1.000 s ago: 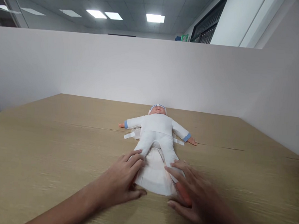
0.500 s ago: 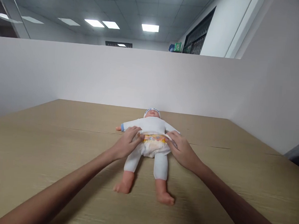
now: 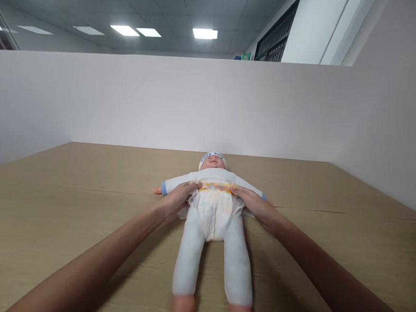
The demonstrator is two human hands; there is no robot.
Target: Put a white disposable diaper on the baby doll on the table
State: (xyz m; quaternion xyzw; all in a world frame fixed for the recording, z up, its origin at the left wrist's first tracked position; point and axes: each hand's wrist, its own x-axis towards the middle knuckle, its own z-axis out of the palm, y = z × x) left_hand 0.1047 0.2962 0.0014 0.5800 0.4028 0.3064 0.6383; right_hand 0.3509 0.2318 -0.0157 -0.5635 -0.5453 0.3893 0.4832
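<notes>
A doll (image 3: 214, 189) lies on its back along the middle of the table (image 3: 65, 212), head toward the far white partition (image 3: 126, 98), legs toward the camera. It wears a white suit with blue cuffs and a cap with small lettering too fine to read. A diaper (image 3: 214, 208) covers its hips, with a yellow printed band across the waist.

The left hand (image 3: 178, 197) rests at the doll's waist on the left side of the picture, its fingers (image 3: 190, 186) curled onto the diaper's top edge by the band. The right hand (image 3: 256, 204) mirrors it on the other side, fingers (image 3: 237, 190) pressed at the band's other end. Both sets of fingers lie bent against the diaper; whether they pinch a tab or merely press on it cannot be made out, as the fingertips blend into the white cloth.

The doll's arm on the left shows to its blue cuff and a bit of pink hand; the arm on the right is mostly hidden behind the right hand, with only a trace of blue cuff visible. The doll's feet are cut off by the bottom edge, leaving just the pink ankles. Both forearms run out of the picture at the lower corners. A fringe of white material pokes out beneath the left hand, its nature unclear. Above the partition, ceiling lights (image 3: 205, 33) show.
</notes>
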